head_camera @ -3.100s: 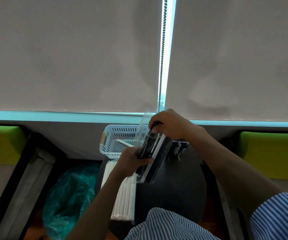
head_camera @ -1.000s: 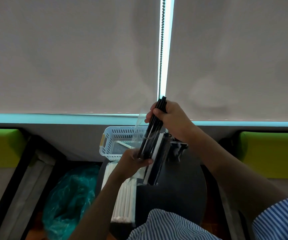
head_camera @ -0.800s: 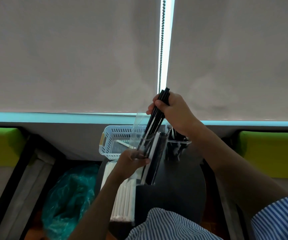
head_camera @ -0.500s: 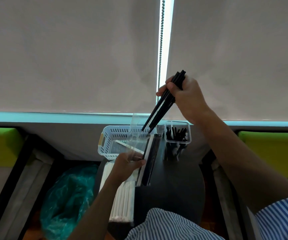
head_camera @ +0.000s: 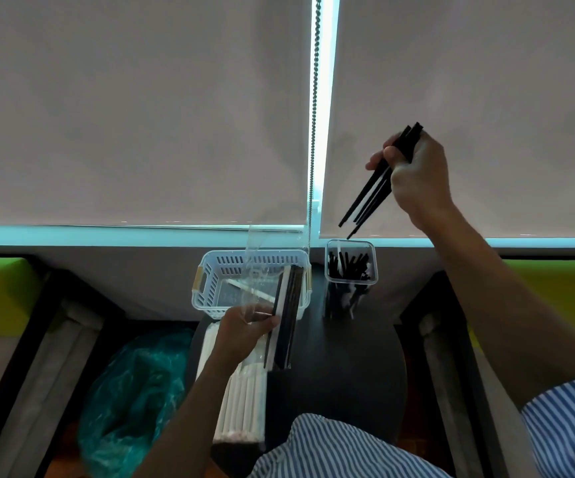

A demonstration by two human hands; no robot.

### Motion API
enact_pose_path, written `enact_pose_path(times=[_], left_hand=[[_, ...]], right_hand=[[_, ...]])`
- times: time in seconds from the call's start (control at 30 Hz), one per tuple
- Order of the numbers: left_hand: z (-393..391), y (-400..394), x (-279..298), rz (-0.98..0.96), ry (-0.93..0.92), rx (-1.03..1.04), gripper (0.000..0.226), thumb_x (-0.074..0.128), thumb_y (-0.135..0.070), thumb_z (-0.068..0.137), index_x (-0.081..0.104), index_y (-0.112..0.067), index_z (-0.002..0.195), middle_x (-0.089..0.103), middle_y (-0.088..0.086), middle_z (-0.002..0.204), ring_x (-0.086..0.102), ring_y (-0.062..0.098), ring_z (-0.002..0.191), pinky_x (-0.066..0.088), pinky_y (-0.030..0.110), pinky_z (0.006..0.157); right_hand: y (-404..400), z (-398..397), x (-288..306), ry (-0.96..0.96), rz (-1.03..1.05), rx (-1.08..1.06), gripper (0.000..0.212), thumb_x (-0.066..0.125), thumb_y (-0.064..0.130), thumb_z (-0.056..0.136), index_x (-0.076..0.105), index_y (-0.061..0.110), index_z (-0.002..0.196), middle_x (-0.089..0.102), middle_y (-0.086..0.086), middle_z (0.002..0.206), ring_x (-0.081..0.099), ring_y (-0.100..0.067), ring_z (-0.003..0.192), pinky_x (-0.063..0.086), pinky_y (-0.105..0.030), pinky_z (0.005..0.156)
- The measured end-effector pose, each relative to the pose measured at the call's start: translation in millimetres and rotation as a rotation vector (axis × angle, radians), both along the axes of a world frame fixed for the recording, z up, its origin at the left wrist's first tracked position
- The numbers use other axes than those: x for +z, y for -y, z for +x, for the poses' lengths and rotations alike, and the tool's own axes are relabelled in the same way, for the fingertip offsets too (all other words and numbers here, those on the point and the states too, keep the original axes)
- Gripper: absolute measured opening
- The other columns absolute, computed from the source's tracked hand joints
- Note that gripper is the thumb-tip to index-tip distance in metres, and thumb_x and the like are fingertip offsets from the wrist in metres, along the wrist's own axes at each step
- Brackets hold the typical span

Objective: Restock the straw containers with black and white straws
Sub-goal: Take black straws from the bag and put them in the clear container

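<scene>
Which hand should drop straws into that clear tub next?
The right hand: it already grips a bunch of black straws just above the clear tub. The left hand is busy holding the straw packet.

Right hand (head_camera: 417, 174) lifted black straws (head_camera: 370, 194) above container (head_camera: 351, 262).

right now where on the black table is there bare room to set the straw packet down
Bare: the black table right of the straw packet and in front of the clear container. Crowded: the left edge, under the white straws, and the back, at the white basket.
</scene>
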State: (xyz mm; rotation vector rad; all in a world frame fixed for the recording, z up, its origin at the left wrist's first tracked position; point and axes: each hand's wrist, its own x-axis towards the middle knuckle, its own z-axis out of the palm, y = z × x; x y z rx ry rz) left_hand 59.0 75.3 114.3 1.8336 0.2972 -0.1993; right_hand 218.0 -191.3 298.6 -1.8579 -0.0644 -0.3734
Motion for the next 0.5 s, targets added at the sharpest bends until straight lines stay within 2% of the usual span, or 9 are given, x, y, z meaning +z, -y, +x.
enact_pose_path(times=[0.23, 0.37, 0.5], left_hand=[[0.3, 3.3, 4.2, -0.035, 0.024, -0.004, 0.012, 0.078, -0.008, 0.083, 0.078, -0.019, 0.088, 0.079, 0.000, 0.087, 0.076, 0.017, 0.086, 0.059, 0.043, 0.090], [-0.3, 2.1, 3.3, -0.026, 0.023, -0.024, 0.012, 0.078, -0.008, 0.084, 0.078, -0.018, 0.090, 0.079, 0.000, 0.089, 0.076, 0.017, 0.088, 0.058, 0.046, 0.091], [-1.1, -1.7, 0.7, 0.000, 0.006, -0.032, 0.012, 0.078, -0.012, 0.084, 0.077, -0.021, 0.092, 0.079, -0.001, 0.090, 0.075, 0.016, 0.089, 0.057, 0.049, 0.092]], right_hand=[[1.9, 1.8, -60.9, -0.092, -0.080, -0.065, 0.011, 0.052, 0.004, 0.100, 0.057, 0.014, 0.098, 0.071, -0.002, 0.084, 0.072, -0.015, 0.086, 0.056, -0.029, 0.083], [-0.3, -0.7, -86.8, -0.122, -0.120, -0.062, 0.008, 0.053, 0.003, 0.100, 0.058, 0.009, 0.102, 0.070, -0.006, 0.090, 0.065, 0.003, 0.079, 0.046, -0.003, 0.067], [-3.1, -4.2, -105.5, -0.181, -0.140, -0.024, 0.009, 0.053, 0.003, 0.100, 0.058, 0.011, 0.100, 0.070, -0.005, 0.090, 0.066, -0.007, 0.082, 0.047, -0.004, 0.069]])
